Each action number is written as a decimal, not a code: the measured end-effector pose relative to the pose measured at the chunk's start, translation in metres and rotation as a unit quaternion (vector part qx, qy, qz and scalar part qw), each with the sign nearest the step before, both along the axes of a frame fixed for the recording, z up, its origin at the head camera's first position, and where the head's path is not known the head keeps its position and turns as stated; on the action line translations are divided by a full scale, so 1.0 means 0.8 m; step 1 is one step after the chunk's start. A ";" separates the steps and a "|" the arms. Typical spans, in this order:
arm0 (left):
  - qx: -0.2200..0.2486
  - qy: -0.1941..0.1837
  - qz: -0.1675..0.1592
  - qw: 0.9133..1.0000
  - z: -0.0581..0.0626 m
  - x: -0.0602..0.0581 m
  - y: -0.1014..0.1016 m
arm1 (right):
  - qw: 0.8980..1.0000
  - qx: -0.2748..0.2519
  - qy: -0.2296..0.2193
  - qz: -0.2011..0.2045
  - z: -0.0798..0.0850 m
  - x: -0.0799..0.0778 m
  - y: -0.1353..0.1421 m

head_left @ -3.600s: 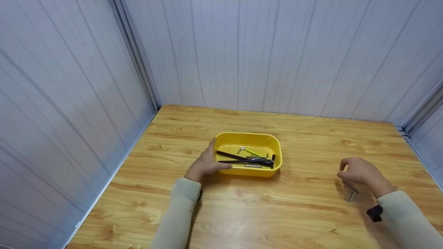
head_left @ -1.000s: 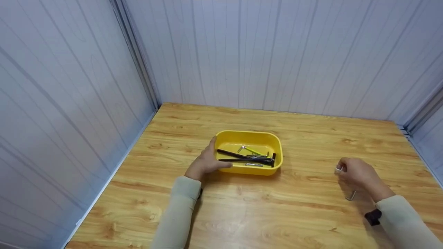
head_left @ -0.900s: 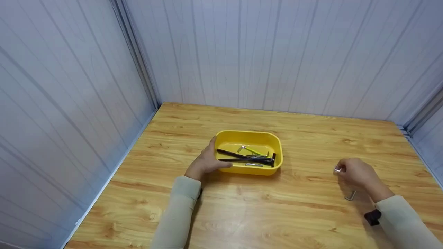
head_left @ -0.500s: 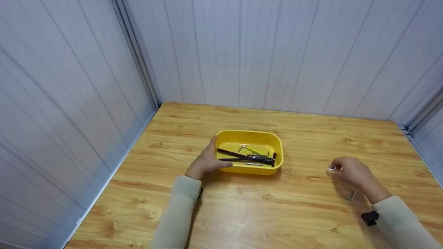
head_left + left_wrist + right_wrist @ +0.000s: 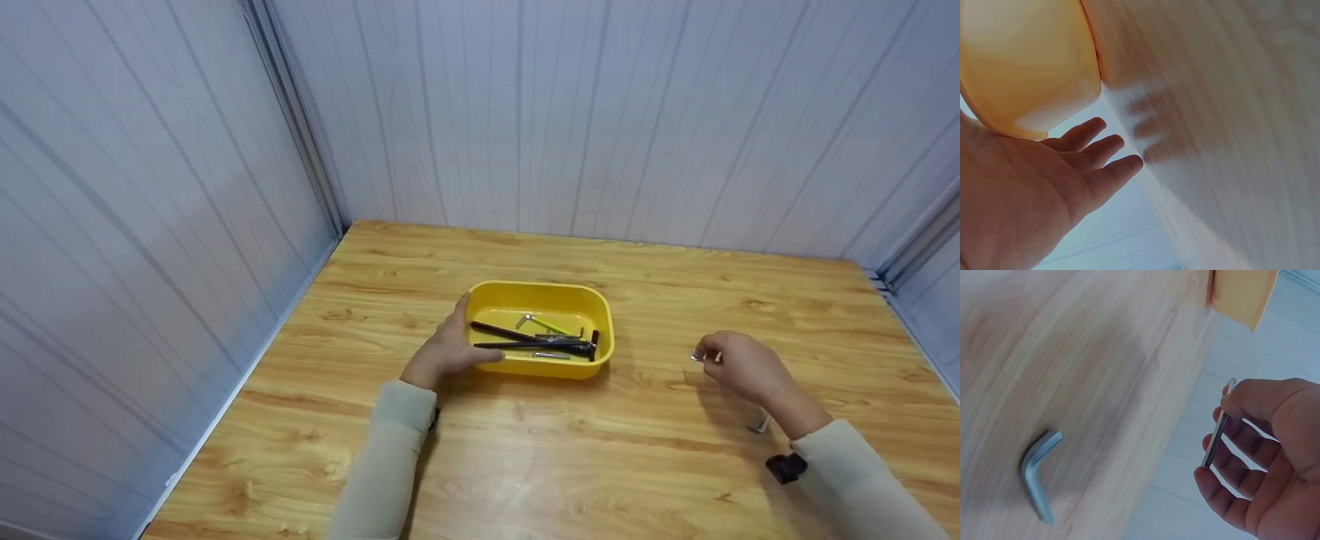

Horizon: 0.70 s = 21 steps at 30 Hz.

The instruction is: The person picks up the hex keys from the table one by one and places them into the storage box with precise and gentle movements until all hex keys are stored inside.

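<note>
My right hand (image 5: 750,369) pinches a small silver hex key (image 5: 1216,436) between thumb and fingertips, held above the table to the right of the yellow bin (image 5: 551,295). Another silver L-shaped hex key (image 5: 1035,472) lies on the table, partly hidden behind the right wrist in the head view. My left hand (image 5: 444,351) rests against the bin's left end, thumb along the near rim. Its other fingers (image 5: 1113,174) are extended and loose in the left wrist view. Inside the bin lie black long-armed keys (image 5: 499,331), a yellow-green one (image 5: 546,325) and several silver ones.
The bin stands on a wood-grain table (image 5: 600,465). Pale panelled walls (image 5: 480,112) enclose its back and sides. A black wrist-camera mount (image 5: 787,468) hangs below the right sleeve, near the tabletop.
My right hand has picked one hex key up from the table and carried it left and slightly away, toward the bin. The other key stays on the table. My left hand keeps its place.
</note>
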State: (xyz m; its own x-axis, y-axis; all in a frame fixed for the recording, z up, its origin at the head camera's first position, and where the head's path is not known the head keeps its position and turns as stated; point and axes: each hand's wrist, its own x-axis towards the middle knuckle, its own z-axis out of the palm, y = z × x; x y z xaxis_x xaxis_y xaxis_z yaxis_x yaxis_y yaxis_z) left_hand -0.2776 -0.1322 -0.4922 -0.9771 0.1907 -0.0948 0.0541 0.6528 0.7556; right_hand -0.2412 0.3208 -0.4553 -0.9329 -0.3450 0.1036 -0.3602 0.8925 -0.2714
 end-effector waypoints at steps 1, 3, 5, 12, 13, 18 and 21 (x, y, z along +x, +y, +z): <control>0.000 0.002 0.000 1.000 0.000 0.000 0.000 | 1.000 -0.002 0.002 0.001 0.000 0.000 -0.001; -0.002 0.007 0.000 1.000 0.000 0.000 0.000 | 1.000 -0.008 0.002 0.001 0.001 0.000 -0.004; 0.000 0.011 0.000 1.000 -0.001 0.000 0.000 | 1.000 -0.014 0.005 -0.001 0.001 0.000 -0.007; -0.005 0.007 0.004 1.000 -0.001 0.001 0.000 | 0.999 -0.037 0.019 -0.006 0.001 -0.002 -0.018; -0.004 0.007 0.004 1.000 -0.002 0.000 0.000 | 0.999 -0.040 0.019 -0.006 0.000 -0.003 -0.020; -0.003 0.008 0.006 1.000 -0.001 0.000 0.000 | 0.999 -0.050 0.018 -0.003 0.001 -0.006 -0.032; -0.003 0.009 0.005 1.000 -0.001 0.000 0.000 | 0.998 -0.055 0.021 0.005 0.004 -0.008 -0.041</control>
State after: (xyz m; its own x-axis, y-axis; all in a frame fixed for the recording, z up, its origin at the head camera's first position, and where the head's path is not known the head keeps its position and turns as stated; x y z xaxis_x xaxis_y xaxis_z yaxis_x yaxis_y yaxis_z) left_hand -0.2778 -0.1318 -0.4930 -0.9804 0.1803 -0.0791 0.0605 0.6582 0.7504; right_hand -0.2473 0.2882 -0.4524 -0.9233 -0.3395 0.1797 -0.3826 0.8543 -0.3518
